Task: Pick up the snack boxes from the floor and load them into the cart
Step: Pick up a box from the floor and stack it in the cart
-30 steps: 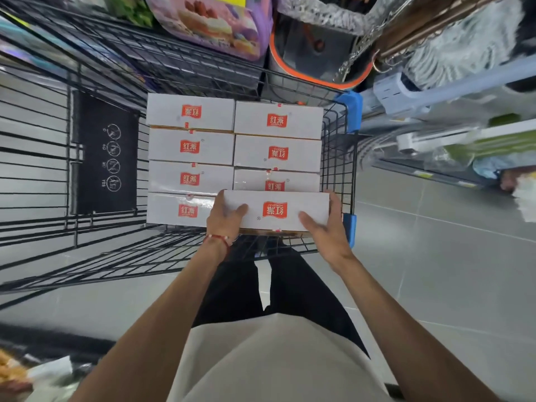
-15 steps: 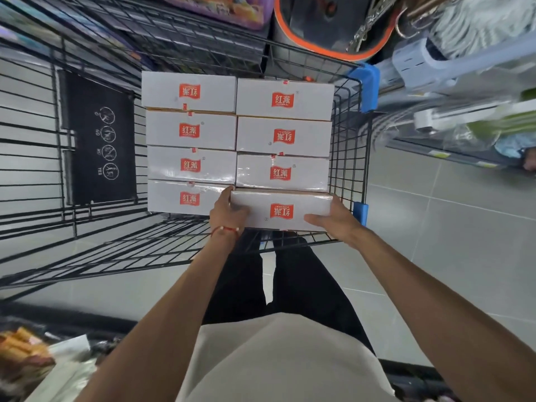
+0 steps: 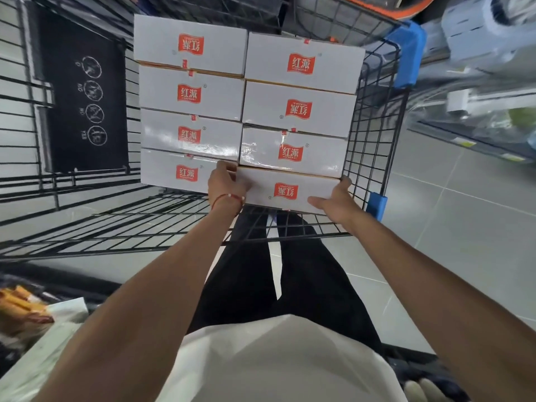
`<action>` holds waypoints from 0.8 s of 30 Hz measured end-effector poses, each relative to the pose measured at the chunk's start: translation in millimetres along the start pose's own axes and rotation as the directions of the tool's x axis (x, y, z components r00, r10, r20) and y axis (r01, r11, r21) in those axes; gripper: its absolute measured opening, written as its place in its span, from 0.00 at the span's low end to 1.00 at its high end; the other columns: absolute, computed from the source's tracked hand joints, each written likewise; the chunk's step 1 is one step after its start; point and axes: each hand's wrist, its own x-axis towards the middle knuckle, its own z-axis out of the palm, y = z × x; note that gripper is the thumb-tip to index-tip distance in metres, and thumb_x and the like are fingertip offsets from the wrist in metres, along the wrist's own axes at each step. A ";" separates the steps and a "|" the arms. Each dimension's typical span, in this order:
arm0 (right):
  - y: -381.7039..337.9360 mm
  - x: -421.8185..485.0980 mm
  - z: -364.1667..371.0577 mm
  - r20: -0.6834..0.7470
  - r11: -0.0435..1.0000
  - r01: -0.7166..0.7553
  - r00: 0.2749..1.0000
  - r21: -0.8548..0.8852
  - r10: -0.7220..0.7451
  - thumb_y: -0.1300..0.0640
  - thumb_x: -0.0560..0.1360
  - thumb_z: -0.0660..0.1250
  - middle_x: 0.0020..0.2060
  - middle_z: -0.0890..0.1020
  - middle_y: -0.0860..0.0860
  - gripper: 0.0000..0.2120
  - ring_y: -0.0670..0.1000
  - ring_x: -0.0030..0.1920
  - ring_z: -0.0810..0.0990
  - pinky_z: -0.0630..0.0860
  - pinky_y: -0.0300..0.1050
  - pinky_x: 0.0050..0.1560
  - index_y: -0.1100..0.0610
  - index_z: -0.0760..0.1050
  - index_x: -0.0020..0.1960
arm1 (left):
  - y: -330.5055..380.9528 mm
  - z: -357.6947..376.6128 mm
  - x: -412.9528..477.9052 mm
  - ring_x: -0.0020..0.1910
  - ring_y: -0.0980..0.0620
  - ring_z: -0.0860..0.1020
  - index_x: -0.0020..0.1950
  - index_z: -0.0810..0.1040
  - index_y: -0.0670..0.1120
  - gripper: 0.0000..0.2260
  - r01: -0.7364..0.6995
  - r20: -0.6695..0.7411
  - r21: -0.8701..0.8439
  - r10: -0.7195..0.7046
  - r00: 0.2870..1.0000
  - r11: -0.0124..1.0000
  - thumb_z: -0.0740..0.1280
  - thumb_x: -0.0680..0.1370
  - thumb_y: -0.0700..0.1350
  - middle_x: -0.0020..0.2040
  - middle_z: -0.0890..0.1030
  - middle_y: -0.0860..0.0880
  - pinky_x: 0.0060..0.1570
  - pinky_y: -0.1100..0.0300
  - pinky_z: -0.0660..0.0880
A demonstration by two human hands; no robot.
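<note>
Snack box (image 3: 290, 192) at near end of cart (image 3: 374, 134), not yet let go | left hand (image 3: 226, 184), right hand (image 3: 336, 203) grasping its ends | seven boxes (image 3: 191, 94) already stacked inside cart | none visible on floor (image 3: 464, 227) beside cart; judged nearly complete.

Left grip (image 3: 226, 184): fingertips hidden between the near box (image 3: 290, 192) and its left neighbour.
Right grip (image 3: 333, 203): most fingers out of sight behind that box's right end.
Cart (image 3: 374, 134): left side and far end cut off by the picture's edges.
Black panel (image 3: 87, 97): lettering beside its round icons too small to read.
Shelf goods (image 3: 478, 111): far right, smeared by blur; kinds cannot be told.
Orange packets (image 3: 20, 309): near left, blurred, cut by the edge.
Orange-rimmed object (image 3: 417, 8): far, mostly cropped by the top edge.
</note>
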 end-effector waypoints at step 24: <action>2.5 -34.8 13.1 -0.286 0.992 0.101 0.951 -0.077 -0.119 0.57 0.79 0.68 0.58 0.83 0.53 0.33 0.56 0.54 0.83 0.81 0.55 0.58 0.47 0.58 0.79 | 3.0 -29.9 -1.5 0.48 0.51 0.77 0.51 0.78 0.47 0.11 -0.122 0.085 0.024 0.119 0.989 0.992 0.67 0.74 0.33 0.48 0.81 0.50 0.48 0.62 0.69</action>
